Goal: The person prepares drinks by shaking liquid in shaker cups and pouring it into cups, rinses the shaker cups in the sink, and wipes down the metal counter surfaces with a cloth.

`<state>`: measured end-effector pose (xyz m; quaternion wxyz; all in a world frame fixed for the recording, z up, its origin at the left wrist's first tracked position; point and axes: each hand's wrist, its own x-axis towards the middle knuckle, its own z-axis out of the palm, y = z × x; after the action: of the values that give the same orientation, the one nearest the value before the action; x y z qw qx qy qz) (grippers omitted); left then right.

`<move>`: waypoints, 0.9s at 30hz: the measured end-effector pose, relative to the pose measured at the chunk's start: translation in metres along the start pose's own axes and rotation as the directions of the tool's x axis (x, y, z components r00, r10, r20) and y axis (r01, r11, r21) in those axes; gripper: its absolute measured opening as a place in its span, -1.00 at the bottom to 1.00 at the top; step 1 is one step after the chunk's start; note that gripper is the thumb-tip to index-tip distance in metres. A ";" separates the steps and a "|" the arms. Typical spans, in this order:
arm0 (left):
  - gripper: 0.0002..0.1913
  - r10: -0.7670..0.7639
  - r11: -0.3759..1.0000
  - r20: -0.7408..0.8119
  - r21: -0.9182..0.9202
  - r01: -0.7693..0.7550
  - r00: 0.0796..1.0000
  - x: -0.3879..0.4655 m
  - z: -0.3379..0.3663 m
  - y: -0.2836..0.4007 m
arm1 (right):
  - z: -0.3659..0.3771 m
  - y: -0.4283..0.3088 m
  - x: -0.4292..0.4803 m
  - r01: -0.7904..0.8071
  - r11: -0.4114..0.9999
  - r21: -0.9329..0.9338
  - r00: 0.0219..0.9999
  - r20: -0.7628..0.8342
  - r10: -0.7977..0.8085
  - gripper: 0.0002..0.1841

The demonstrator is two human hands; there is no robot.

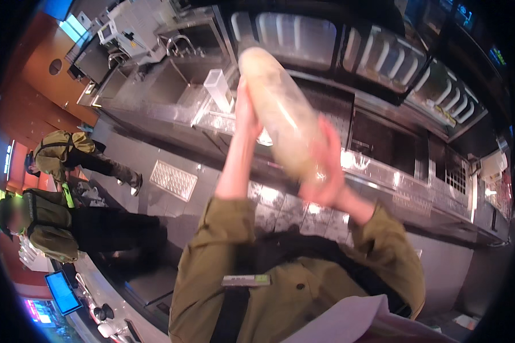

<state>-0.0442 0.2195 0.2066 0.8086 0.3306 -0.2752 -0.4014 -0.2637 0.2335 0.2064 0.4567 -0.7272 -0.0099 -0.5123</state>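
A long, pale, translucent container with a rounded end is held tilted in front of me, above the edge of the metal counter. My left hand presses along its left side near the upper end. Around the lower end wraps my right hand, blurred, with some fingers hidden behind the container. What fills it is hard to make out; its surface looks cloudy and shiny. Just left of my left hand, a clear rectangular plastic container stands on the wet counter.
Sinks with a curved tap lie at upper left, beside a white machine. Clear bins with white handles line the back. Two people, one bending and one standing, are at left. A floor grate lies below.
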 end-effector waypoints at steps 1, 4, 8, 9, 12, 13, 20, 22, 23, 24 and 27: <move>-0.45 -0.161 0.985 -0.006 0.067 0.161 0.987 0.007 -0.017 -0.010 | -0.008 0.002 0.019 -0.191 0.979 0.070 0.980 -0.040 0.194 -0.23; -0.03 0.424 -0.019 0.320 0.938 -0.345 0.847 -0.040 -0.023 -0.043 | -0.058 0.025 0.062 -0.738 0.547 0.395 0.645 0.175 0.744 -0.33; 0.14 0.443 -0.139 0.586 0.793 -0.594 0.679 -0.059 -0.030 -0.058 | -0.035 0.026 0.096 -0.924 0.345 0.165 0.382 0.339 0.860 -0.48; 0.14 0.448 -0.134 0.589 0.788 -0.600 0.673 -0.054 -0.030 -0.055 | -0.034 0.028 0.115 -0.922 0.352 0.161 0.386 0.331 0.861 -0.48; 0.10 0.040 0.488 0.200 0.851 -0.193 0.979 -0.077 -0.024 -0.029 | -0.022 0.044 0.139 -0.091 0.550 -0.830 0.710 0.333 0.620 -0.39; 0.14 0.005 0.593 0.191 0.790 -0.156 0.982 -0.079 -0.036 -0.039 | -0.015 0.051 0.139 0.096 0.576 -0.812 0.725 0.453 0.518 -0.42; 0.15 -0.149 0.866 0.259 0.500 -0.001 0.954 -0.072 -0.113 -0.016 | 0.019 0.110 0.161 0.354 0.603 -0.715 0.735 0.611 0.294 -0.52; 0.14 -0.223 0.878 0.271 0.472 0.073 0.936 -0.059 -0.143 0.015 | 0.023 0.181 0.108 0.188 0.535 -0.823 0.796 0.447 0.408 -0.50; 0.14 -0.228 0.876 0.273 0.476 0.075 0.935 -0.048 -0.164 0.030 | 0.027 0.229 0.079 0.041 0.454 -0.890 0.818 0.291 0.496 -0.49; 0.15 -0.200 0.865 0.231 0.499 0.060 0.952 -0.037 -0.185 0.047 | 0.034 0.268 0.045 -0.055 0.410 -0.910 0.848 0.175 0.500 -0.48; 0.18 -0.077 0.927 0.125 0.374 0.025 0.989 0.013 -0.219 0.090 | 0.052 0.322 -0.010 -0.423 0.203 -0.883 0.722 -0.193 0.665 -0.47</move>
<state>0.1606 0.3188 0.1393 0.7000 0.4562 -0.3924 -0.3847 -0.0749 0.0850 -0.0149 0.1512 -0.8589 0.4651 -0.1520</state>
